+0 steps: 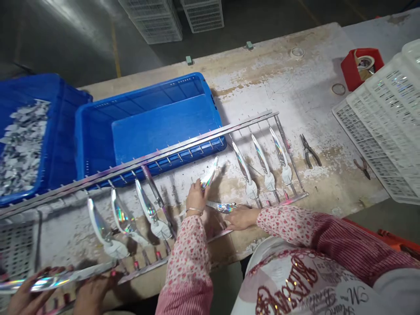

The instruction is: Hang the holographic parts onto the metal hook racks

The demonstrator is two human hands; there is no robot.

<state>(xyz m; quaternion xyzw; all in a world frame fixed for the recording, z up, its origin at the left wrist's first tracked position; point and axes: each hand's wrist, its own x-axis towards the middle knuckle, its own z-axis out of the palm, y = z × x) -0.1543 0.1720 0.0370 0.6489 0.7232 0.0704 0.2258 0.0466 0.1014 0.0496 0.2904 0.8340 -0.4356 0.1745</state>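
Observation:
My left hand (196, 195) is closed around a slim, shiny fishing lure (210, 173), whose holographic tip points up and away; its lower end is hidden in my fingers. To the right, my right hand (242, 217) grips the end of a second holographic lure (226, 207), lying nearly level just below the first. Both hands are in front of a long metal rack (193, 143) with a row of small hooks. Similar lures hang from it: several in all, including one right of my hands (242, 164) and one to their left (146, 203), with white-wrapped lower ends.
At lower left, a co-worker's hands (93, 291) hold another lure (46, 282). A blue tub (206, 105) stands behind the rack; another blue bin (62, 131) contains pale scraps. Pliers (310, 152), a red box (351, 72) and white crates (387, 118) are at right.

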